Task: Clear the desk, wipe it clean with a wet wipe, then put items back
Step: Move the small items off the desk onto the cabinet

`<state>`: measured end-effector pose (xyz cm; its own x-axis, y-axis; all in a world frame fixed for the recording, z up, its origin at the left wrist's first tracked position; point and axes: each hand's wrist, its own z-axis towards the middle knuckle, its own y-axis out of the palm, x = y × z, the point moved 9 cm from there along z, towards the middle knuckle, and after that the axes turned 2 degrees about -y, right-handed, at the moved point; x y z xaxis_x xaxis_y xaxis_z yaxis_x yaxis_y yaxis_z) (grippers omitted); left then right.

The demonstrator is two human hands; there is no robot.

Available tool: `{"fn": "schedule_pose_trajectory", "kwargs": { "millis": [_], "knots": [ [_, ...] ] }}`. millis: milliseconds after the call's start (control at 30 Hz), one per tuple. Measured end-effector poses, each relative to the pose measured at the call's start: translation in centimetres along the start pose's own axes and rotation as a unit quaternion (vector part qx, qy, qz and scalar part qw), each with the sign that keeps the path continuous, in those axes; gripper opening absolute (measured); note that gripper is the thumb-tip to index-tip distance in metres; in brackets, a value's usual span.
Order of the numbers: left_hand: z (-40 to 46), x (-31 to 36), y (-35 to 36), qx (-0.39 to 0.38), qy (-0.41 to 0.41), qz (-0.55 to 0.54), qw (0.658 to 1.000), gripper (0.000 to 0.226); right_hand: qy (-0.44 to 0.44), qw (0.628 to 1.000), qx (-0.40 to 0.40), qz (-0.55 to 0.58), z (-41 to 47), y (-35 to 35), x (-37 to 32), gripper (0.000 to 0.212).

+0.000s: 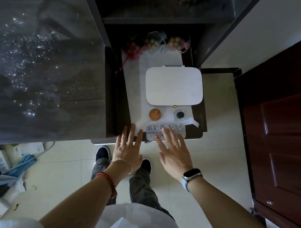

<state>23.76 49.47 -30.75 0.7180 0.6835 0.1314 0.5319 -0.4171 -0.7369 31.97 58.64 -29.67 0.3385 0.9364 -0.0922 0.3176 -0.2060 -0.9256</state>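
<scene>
Here, both open hands, left hand (128,147) and right hand (174,152), reach a clear box (164,132) seemingly holding beads.

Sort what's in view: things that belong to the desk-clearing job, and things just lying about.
Job:
- white rounded-lid box
- clear plastic compartment bead case
- orange round bottle
- small dark-capped jar
- white liner sheet
- bags of wooden beads

Lying about:
- blue clutter on floor
- dark red wooden door

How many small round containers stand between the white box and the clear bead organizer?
2: an orange one on the left and a dark-lidded one on the right, both just below the white box. Others may be hidden under it.
</scene>
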Motion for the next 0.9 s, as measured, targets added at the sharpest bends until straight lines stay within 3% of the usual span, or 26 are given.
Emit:
{"fn": "schedule_pose_trajectory", "kwargs": {
  "millis": [267,467,567,733,900],
  "knots": [
    [-0.2,0.3,-1.2,0.005,-0.005,-0.011,1.0,0.074,-0.032,0.998,-0.017,0.058,0.2,-1.1,0.3,0.056],
    [-4.7,1.8,-8.6,0.133,0.025,-0.11,0.985,0.051,-0.008,0.99,0.06,0.131,-0.6,-7.6,0.0,0.04],
    [-7.9,1.3,-13.7,0.246,0.062,-0.122,0.96,0.042,-0.005,0.98,0.12,0.159,-0.5,-12.6,-0.8,0.041],
    [-12.6,-5.7,-19.5,0.32,0.005,-0.108,0.941,0.04,-0.04,0.96,0.202,0.192,1.7,-21.0,-6.4,0.042],
    [-18.0,-19.1,-20.2,0.342,-0.133,-0.172,0.914,0.036,-0.138,0.953,0.212,0.169,5.1,-25.4,-18.8,0.036]
  ]
}}
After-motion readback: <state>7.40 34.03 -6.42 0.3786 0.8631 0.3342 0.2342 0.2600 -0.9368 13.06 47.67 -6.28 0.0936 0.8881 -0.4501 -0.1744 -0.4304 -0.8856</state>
